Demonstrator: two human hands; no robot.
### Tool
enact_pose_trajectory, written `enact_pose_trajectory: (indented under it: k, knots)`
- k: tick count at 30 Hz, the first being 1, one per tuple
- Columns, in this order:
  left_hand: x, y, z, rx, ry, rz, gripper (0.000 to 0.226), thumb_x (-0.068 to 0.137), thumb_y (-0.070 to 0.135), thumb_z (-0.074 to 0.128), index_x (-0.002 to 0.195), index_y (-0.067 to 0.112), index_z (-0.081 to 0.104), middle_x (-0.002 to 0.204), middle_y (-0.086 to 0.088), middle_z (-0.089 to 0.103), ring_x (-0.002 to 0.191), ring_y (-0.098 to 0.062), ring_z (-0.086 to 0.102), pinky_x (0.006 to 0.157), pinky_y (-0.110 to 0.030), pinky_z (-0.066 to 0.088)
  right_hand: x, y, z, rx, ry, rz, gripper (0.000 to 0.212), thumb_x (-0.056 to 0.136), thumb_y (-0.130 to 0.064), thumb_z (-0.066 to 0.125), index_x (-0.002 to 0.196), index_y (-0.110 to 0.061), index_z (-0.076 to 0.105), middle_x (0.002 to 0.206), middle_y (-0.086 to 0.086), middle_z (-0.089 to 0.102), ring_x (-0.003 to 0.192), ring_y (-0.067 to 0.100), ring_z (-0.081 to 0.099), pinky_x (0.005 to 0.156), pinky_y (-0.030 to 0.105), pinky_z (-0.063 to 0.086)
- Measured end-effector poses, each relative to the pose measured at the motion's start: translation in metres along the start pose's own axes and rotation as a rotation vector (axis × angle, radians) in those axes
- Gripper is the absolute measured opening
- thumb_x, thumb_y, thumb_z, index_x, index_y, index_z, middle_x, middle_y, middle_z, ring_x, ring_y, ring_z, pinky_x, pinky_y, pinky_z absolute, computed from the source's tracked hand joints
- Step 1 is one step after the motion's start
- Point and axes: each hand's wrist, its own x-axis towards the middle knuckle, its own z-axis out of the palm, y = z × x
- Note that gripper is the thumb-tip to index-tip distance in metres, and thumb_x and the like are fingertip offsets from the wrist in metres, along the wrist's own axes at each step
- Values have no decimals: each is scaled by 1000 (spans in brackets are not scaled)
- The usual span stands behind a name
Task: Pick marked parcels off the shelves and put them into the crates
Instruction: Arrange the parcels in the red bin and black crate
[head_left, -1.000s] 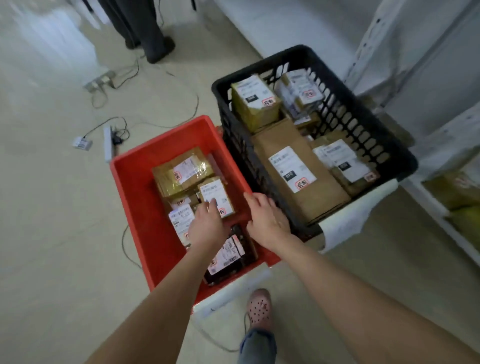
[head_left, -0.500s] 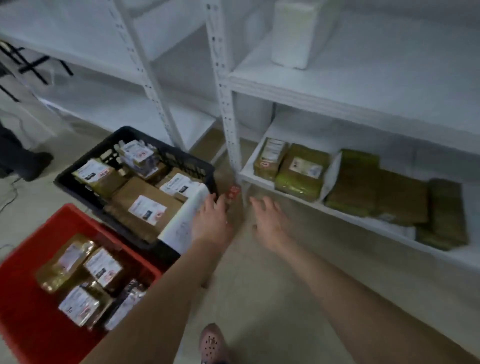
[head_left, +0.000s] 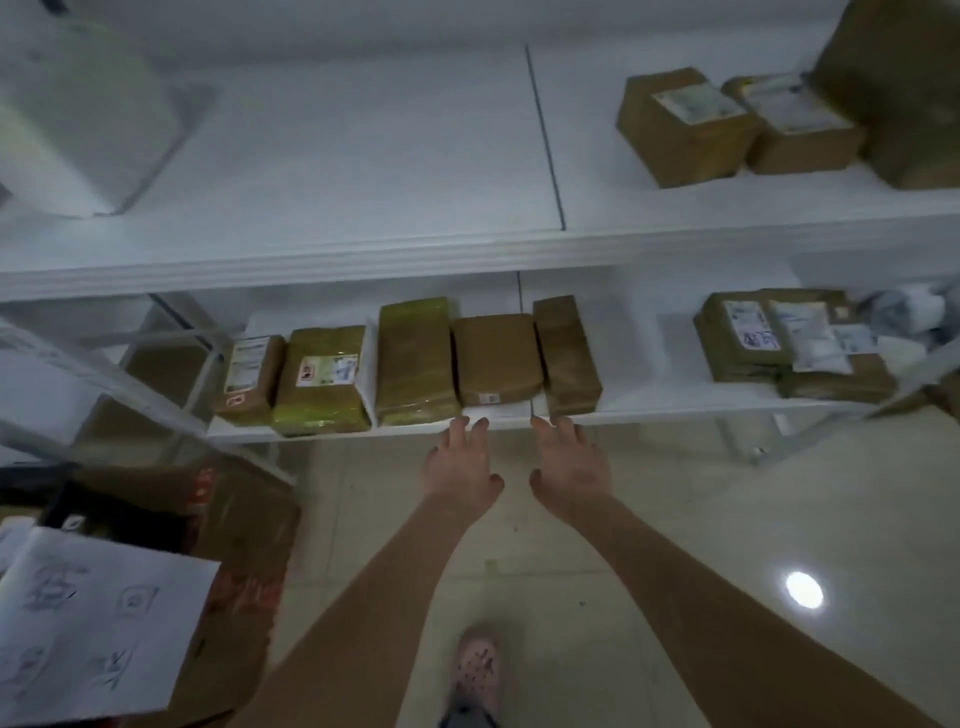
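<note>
head view: left hand (head_left: 460, 467) and right hand (head_left: 566, 467) (both spread) at lower shelf (head_left: 649, 401) bearing wrapped parcels (head_left: 496, 358).

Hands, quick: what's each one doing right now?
Left hand: open, holding nothing.
Right hand: open, holding nothing.

White shelves (head_left: 332, 156) carry brown parcels (head_left: 496, 358); the left parcel (head_left: 322, 400) is tinged yellow-green, its label (head_left: 328, 370) white, perhaps red-marked. Pink dotted shoe (head_left: 475, 670).
</note>
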Motion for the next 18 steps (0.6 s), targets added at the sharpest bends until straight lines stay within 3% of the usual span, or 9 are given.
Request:
enact_pose_trajectory:
  k: [7,13,18]
  knots:
    - [83,75,29,-26,-79,56,72,92,38,54,150,19,15,156,-5,14,142,-23,23,106,-38,36,57,94,-8,83,9,175,65,90,-19,55,147,-19,24,148,5,29,132,26,33,105,37,37]
    - [183,101,60,-322,-109,-108,61,93,36,54,143,14,28,143,-10,39,130,-29,42,99,-41,42,151,148,-2,345,-82,304,72,90,-31,61,150,-17,23,149,10,32,133,31,38,107,39,36]
    - [254,103,86,-492,-107,-242,53,93,27,57,135,2,38,136,-17,43,122,-35,47,92,-36,41,218,164,18,604,-149,292,79,89,-35,63,151,-12,21,153,12,27,134,31,39,105,37,37]
